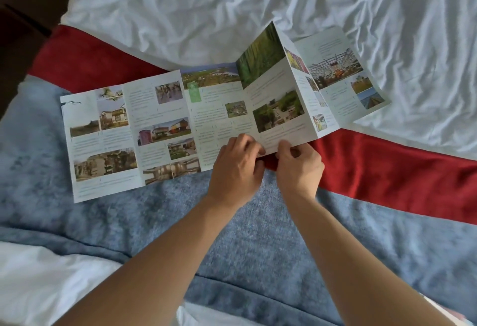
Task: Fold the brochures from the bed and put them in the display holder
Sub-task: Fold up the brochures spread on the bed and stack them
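- Both hands pinch the near edge of one brochure (180,124): left hand (236,168) and right hand (299,168) side by side, fingers closed on the paper at a crease, thumbs on top.
- Brochure location: spread wide open across the bed, left panels flat, right panels standing in a raised zigzag.
- Handling, judged: thin, light paper, limp across panels but stiff along the pre-set creases; should refold along those lines. Likely to crumple if pressed mid-panel. Best held at edges near a crease.
- Surface: soft bedding, blue blanket (258,235), red band (387,171), wrinkled white sheet (206,16). Gives little backing for sharpening a fold.
- Display holder: not in view.
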Action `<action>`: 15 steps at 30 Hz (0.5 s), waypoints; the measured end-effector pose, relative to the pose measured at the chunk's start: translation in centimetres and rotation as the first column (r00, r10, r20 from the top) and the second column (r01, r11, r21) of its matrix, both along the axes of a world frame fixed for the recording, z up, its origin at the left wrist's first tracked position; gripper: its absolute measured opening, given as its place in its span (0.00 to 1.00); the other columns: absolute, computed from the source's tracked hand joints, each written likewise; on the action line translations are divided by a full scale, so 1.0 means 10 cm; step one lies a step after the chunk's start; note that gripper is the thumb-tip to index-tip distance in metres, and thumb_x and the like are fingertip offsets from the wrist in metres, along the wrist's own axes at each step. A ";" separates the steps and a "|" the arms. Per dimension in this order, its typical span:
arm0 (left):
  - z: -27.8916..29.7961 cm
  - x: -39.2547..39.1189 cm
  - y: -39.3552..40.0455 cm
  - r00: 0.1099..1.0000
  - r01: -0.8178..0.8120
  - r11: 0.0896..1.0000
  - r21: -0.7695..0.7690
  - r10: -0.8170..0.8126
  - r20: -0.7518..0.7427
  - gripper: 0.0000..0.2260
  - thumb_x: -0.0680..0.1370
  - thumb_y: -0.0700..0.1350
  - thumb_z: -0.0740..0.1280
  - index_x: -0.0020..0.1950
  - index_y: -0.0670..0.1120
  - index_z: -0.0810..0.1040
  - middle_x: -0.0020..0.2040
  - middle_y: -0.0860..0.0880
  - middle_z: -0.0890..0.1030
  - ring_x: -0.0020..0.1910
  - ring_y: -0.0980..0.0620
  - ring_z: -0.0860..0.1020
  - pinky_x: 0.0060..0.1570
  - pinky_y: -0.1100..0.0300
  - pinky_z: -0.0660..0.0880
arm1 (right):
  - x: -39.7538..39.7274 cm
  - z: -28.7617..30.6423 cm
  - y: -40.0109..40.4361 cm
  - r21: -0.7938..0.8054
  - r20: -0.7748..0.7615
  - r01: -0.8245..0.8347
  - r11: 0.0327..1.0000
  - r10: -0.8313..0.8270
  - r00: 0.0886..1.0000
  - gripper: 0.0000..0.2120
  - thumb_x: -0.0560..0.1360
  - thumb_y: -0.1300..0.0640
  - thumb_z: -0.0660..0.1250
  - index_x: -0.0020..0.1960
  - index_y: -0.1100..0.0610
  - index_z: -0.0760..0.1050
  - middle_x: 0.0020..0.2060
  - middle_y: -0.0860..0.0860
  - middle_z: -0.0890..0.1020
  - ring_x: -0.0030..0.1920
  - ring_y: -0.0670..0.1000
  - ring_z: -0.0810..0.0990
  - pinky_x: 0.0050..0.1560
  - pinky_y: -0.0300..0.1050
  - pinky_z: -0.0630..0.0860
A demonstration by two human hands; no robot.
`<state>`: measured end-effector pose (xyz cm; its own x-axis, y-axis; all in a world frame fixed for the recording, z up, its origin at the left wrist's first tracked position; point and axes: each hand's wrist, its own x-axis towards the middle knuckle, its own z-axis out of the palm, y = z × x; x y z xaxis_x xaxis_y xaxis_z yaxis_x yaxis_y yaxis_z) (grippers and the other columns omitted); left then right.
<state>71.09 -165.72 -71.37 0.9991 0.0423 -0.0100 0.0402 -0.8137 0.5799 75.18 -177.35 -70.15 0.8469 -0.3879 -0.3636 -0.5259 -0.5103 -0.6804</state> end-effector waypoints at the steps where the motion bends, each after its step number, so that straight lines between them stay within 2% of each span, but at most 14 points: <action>1: 0.00 -0.02 0.02 1.000 -0.010 1.000 0.005 0.010 0.001 0.06 0.76 0.41 0.68 0.52 0.44 0.79 0.51 0.49 0.75 0.51 0.49 0.75 0.51 0.53 0.73 | -0.02 0.01 -0.03 -0.006 0.000 0.011 1.000 -0.011 1.000 0.14 0.75 0.49 0.65 0.38 0.57 0.80 0.32 0.49 0.82 0.37 0.51 0.80 0.37 0.45 0.74; 4: 0.01 -0.09 0.03 0.999 -0.040 0.999 0.003 0.040 0.009 0.07 0.76 0.43 0.69 0.52 0.44 0.79 0.52 0.49 0.75 0.52 0.49 0.75 0.52 0.54 0.73 | -0.10 0.05 -0.20 -0.031 -0.005 0.060 0.998 -0.060 0.998 0.14 0.75 0.48 0.65 0.39 0.56 0.82 0.34 0.49 0.83 0.40 0.54 0.81 0.43 0.50 0.77; 7: 0.04 -0.16 -0.03 0.999 -0.036 0.999 0.023 0.036 0.001 0.07 0.76 0.45 0.70 0.52 0.44 0.78 0.53 0.49 0.75 0.53 0.49 0.75 0.54 0.55 0.72 | -0.19 0.10 -0.39 -0.038 -0.012 0.107 0.994 -0.108 0.994 0.14 0.74 0.49 0.65 0.37 0.57 0.80 0.32 0.48 0.83 0.37 0.54 0.81 0.39 0.52 0.79; 11: 0.09 -0.28 -0.16 1.000 -0.024 0.999 0.029 0.024 -0.020 0.10 0.74 0.43 0.72 0.54 0.43 0.78 0.54 0.48 0.76 0.55 0.47 0.75 0.56 0.52 0.73 | -0.36 0.16 -0.66 -0.052 -0.030 0.155 0.986 -0.157 0.987 0.13 0.75 0.50 0.66 0.36 0.56 0.79 0.31 0.45 0.82 0.33 0.50 0.81 0.31 0.45 0.79; 15: 0.13 -0.41 -0.40 1.000 0.008 0.999 0.039 -0.007 -0.030 0.09 0.74 0.42 0.71 0.53 0.44 0.79 0.54 0.48 0.76 0.55 0.47 0.75 0.56 0.51 0.73 | -0.59 0.17 -0.98 -0.060 -0.046 0.199 0.978 -0.202 0.978 0.13 0.75 0.49 0.65 0.36 0.56 0.79 0.32 0.46 0.82 0.34 0.49 0.80 0.30 0.42 0.75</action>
